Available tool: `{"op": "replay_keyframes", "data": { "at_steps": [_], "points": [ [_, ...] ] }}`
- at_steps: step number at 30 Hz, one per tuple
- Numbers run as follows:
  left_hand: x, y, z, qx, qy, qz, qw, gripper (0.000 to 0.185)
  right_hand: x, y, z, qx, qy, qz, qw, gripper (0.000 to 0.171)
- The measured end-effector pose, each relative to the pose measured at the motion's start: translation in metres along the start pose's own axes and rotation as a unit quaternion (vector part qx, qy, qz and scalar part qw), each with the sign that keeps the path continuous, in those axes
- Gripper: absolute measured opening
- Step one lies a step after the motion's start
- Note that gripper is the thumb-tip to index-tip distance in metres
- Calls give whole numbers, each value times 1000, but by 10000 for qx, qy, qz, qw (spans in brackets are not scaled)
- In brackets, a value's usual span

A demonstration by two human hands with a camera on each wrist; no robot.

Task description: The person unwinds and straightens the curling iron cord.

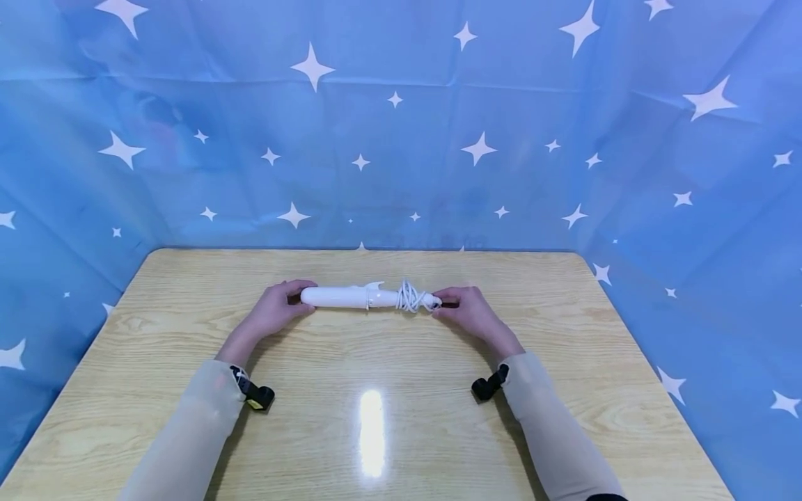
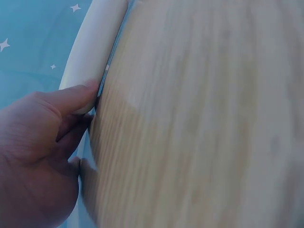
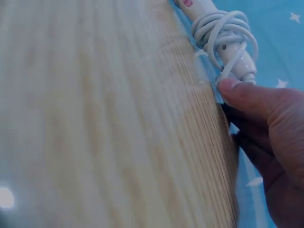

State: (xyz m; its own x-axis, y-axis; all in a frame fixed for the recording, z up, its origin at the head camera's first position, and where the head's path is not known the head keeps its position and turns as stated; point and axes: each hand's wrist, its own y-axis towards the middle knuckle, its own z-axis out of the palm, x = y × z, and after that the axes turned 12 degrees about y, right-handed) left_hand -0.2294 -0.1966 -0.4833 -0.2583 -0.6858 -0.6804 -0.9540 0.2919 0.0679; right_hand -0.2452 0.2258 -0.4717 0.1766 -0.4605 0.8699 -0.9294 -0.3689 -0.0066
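Note:
A white curling iron (image 1: 338,297) lies crosswise near the far side of the wooden table, its smooth barrel to the left. Its white cord (image 1: 410,297) is wound round the handle at the right end. My left hand (image 1: 282,304) grips the barrel's rounded end between thumb and fingers; in the left wrist view the thumb presses along the barrel (image 2: 95,42). At the other end my right hand (image 1: 465,309) pinches the handle's tip by the cord. In the right wrist view the thumb touches the wound cord (image 3: 223,35), and the fingers behind are partly hidden.
The light wooden table (image 1: 313,417) has rounded far corners and a bright glare spot in front. A blue curtain (image 1: 401,188) with white stars hangs behind it and along both sides. Each wrist carries a small black camera (image 1: 260,398).

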Motion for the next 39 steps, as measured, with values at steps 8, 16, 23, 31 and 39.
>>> {"op": "replay_keyframes", "data": {
  "at_steps": [8, 16, 23, 31, 39],
  "points": [
    [-5, -8, -6, 346, -344, 16, 9988, 44, 7, -15, -4, 147, 69, 65, 9998, 37],
    [-9, -17, -8, 324, -990, -52, 9945, 49, 17, -31, -2, -264, 351, -149, 9989, 39],
    [-13, -23, -13, 276, -1772, -295, 9833, 55, 28, -38, -1, -798, 1029, -404, 9907, 33],
    [-22, -29, -22, -93, -3219, -483, 9455, 51, 37, -43, -7, -964, 2010, -240, 9745, 37],
    [-40, -30, -29, 49, -4704, 113, 8824, 45, 46, -49, -15, -610, 3237, -509, 9428, 37]
  ]
}}
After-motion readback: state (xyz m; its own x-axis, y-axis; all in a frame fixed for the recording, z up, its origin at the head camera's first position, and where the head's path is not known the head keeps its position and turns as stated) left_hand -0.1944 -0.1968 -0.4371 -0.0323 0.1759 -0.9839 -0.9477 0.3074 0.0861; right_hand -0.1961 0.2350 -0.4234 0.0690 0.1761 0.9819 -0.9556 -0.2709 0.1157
